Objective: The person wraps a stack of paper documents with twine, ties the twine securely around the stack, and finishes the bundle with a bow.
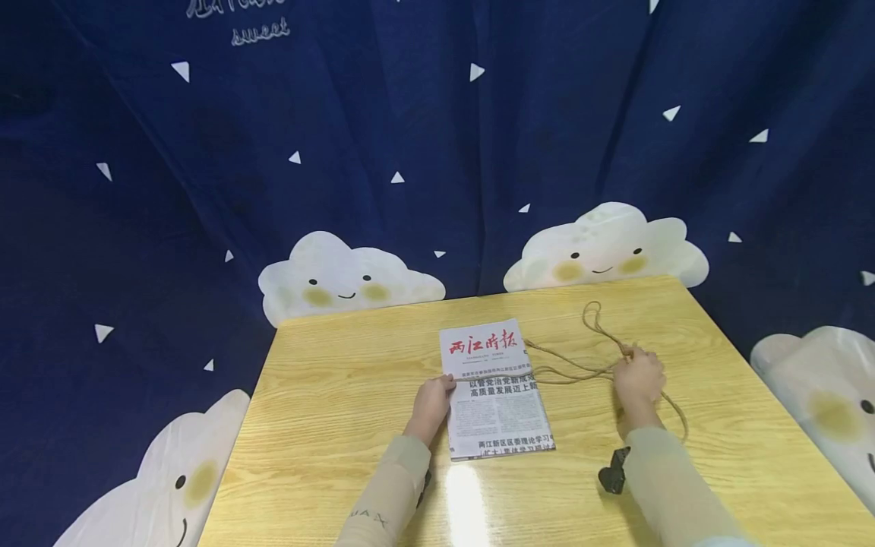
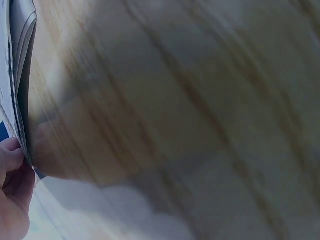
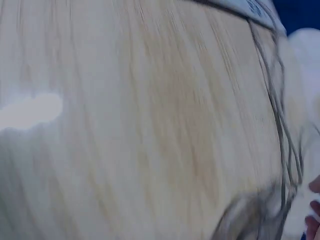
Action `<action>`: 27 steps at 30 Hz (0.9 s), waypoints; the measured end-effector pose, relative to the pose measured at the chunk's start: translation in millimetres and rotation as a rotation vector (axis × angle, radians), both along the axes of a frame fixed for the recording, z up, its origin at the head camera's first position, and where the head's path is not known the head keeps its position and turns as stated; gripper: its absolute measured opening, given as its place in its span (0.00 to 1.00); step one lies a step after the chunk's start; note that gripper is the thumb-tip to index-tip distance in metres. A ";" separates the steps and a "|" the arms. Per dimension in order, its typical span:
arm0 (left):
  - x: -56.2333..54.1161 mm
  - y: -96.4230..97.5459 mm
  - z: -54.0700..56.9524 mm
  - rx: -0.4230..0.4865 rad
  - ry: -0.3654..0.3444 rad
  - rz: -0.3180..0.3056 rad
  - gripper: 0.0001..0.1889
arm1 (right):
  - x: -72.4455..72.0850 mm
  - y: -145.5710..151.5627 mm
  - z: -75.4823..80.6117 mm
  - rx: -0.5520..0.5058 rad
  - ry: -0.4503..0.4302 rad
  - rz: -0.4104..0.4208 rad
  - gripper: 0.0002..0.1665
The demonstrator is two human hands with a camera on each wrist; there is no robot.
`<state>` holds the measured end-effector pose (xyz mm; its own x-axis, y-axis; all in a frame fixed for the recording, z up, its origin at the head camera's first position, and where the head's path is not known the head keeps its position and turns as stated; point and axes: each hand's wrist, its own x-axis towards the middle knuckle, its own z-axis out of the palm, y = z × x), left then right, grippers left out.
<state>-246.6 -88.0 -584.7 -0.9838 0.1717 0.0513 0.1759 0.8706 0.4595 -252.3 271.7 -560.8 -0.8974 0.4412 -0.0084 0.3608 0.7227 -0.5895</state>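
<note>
A folded newspaper [image 1: 495, 416] with red and black print lies on the wooden table. Across its upper half runs a thin brown rope [image 1: 598, 372], which trails off to the right. My left hand [image 1: 431, 406] is at the paper's left edge; in the left wrist view its thumb and fingers [image 2: 11, 159] pinch there, where the rope's end meets the edge. To the right of the paper, my right hand [image 1: 639, 377] grips the rope, with a loop sticking out beyond it and a tail hanging down. Only a few right fingertips [image 3: 314, 220] show in the right wrist view.
The light wooden table [image 1: 328, 395] reaches back to a dark blue curtain [image 1: 383, 114] with white clouds and triangles. A black wrist device [image 1: 614, 471] sits by the right cuff. Glare brightens the table in front of the paper.
</note>
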 end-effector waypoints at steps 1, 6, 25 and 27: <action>0.5 -0.1 -0.3 0.001 0.007 -0.002 0.11 | 4.8 5.2 1.7 0.009 -0.040 -0.038 0.22; 2.9 -1.4 -0.9 -0.026 0.063 -0.019 0.12 | 31.7 25.6 1.5 -0.004 -0.167 -0.134 0.27; 0.9 -4.2 -9.5 0.022 0.184 -0.067 0.11 | 47.4 27.0 12.5 -0.296 0.223 -0.262 0.18; 0.6 -4.1 -10.3 0.036 0.190 -0.063 0.11 | 41.1 18.9 18.5 -0.292 0.261 -0.167 0.19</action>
<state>-246.0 -92.0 -595.0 -0.9432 0.2274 0.2423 0.3161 0.8387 0.4435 -211.2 290.6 -542.3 -0.8023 0.5935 0.0638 0.2701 0.4563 -0.8479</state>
